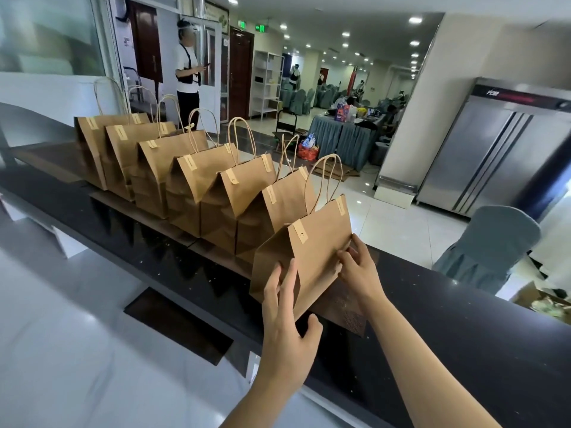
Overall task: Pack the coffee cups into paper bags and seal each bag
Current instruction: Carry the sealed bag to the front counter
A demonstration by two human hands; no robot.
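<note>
A row of several brown paper bags with twisted handles stands on a dark counter (463, 319), each with its top folded shut and held by small paper stickers. The nearest bag (312, 254) stands at the row's right end. My left hand (287, 319) lies with straight fingers against the bag's near left side, thumb spread below its bottom corner. My right hand (358, 270) touches the bag's right edge with bent fingers. No coffee cups are in sight; the bags hide their contents.
The other sealed bags (191, 186) run back to the left along the counter. A flat dark mat (179, 325) lies on the lower white shelf. Beyond the counter are a covered chair (491, 242), a steel fridge (500, 143) and a standing person (188, 75).
</note>
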